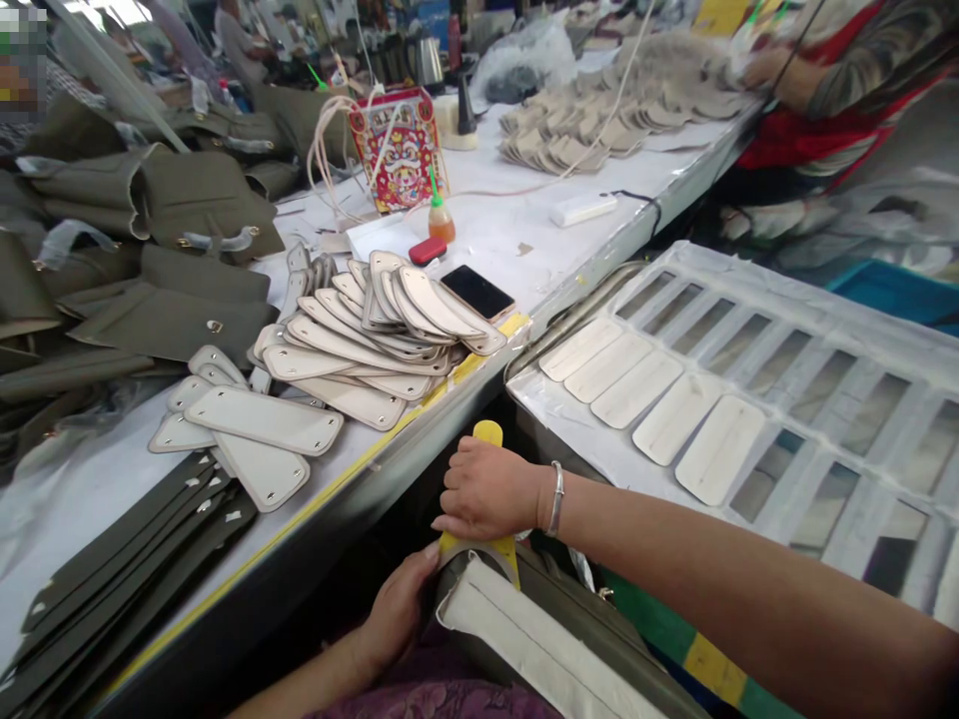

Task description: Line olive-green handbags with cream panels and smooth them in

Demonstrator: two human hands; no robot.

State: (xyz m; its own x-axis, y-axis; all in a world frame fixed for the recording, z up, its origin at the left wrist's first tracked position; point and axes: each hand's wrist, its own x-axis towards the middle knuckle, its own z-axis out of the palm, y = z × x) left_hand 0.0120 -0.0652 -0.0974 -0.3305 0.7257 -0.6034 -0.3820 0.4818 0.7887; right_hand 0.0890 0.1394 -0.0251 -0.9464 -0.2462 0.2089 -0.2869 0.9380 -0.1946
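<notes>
My right hand (490, 491), with a silver bangle at the wrist, is wrapped round a yellow tool (487, 432). The tool's rounded end sticks out above the fist, and its wider, curved lower part rests at the end of an olive-green bag (576, 589). A long off-white strip with a dark line along it (546, 639) runs along the bag towards me. My left hand (401, 611) grips the bag's near-left side, its thumb close to the yellow tool; its other fingers are partly hidden. The bag lies over my lap.
Cream panels (360, 340) are heaped on the table beside a phone (478, 291). Dark green strips (135, 569) and olive bags (202, 200) lie left. A slotted rack (809, 399) with white pieces stands right. Another person's arm (801, 80) is at the far right.
</notes>
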